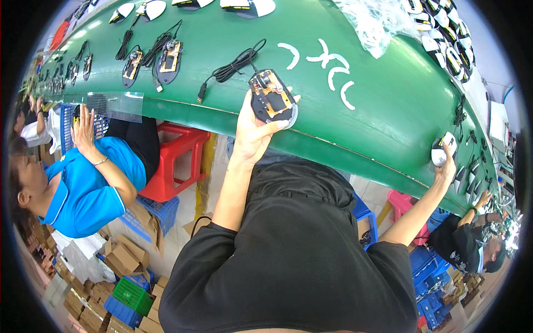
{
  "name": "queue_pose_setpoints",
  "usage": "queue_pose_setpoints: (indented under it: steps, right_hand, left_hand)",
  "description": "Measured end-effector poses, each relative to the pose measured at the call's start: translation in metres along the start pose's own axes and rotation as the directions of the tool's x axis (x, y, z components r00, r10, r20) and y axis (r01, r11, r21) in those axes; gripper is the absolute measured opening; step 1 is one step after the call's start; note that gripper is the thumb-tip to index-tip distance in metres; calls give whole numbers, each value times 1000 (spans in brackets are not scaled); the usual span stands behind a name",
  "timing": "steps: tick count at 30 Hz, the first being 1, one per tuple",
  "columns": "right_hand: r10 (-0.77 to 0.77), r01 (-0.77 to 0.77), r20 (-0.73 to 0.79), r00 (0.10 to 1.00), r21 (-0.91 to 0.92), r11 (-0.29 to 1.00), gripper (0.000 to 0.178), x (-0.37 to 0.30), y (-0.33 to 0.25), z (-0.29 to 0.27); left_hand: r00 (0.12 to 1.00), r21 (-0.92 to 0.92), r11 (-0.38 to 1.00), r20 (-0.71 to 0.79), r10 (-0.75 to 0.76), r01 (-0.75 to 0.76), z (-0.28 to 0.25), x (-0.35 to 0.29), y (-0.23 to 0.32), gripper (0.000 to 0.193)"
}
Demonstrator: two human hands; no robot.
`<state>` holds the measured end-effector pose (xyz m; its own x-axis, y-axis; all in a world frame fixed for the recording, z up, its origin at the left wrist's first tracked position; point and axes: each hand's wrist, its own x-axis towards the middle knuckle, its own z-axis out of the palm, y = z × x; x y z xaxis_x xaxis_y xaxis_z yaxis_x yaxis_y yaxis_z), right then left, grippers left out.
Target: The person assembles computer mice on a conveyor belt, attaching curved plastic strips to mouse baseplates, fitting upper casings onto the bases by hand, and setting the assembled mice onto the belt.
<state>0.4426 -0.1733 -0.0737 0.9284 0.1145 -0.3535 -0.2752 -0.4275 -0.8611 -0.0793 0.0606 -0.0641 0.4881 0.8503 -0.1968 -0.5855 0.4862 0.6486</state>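
My left hand (254, 130) grips an open computer mouse base (273, 100) at the front edge of the green belt, its circuit board facing up. A bundled black cable (233, 67) runs from the base and lies on the belt. Far to the right, my right hand (446, 161) is closed on a white and black mouse shell (438, 157) over the belt; its fingertips partly cover the shell. White curved strips (333, 77) lie loose on the belt between my hands, nearer the left one.
Other open mouse bases (169, 61) with cables lie along the green belt (388, 111) to the left. A clear plastic bag (372, 25) and piled mouse shells (444, 39) are at the far right. Co-workers sit on both sides; a red stool (176, 161) stands at left.
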Motion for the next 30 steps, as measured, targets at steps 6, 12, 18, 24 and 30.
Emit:
queue_pose_setpoints:
  steps: [6, 12, 18, 24, 30]
  right_hand:
    - [-661, 391, -173, 730, -688, 612, 58, -31, -4, 5]
    - [-797, 307, 16, 603, -927, 214, 49, -91, 13, 39]
    - [-889, 555, 233, 393, -831, 28, 43, -132, 7, 103]
    - [-635, 811, 612, 472, -18, 585, 38, -285, -54, 270]
    - [-829, 974, 513, -224, 103, -200, 37, -301, -89, 442]
  left_hand:
    - [1000, -9, 1000, 5, -10, 10, -3, -1, 3, 84]
    - [1000, 12, 1000, 3, -16, 16, -3, 3, 5, 78]
    - [1000, 7, 1000, -17, -20, 20, 4, 2, 17, 56]
    - [984, 87, 995, -164, 65, -51, 2, -2, 24, 39]
    - [958, 213, 971, -236, 162, -111, 5, -5, 30, 42]
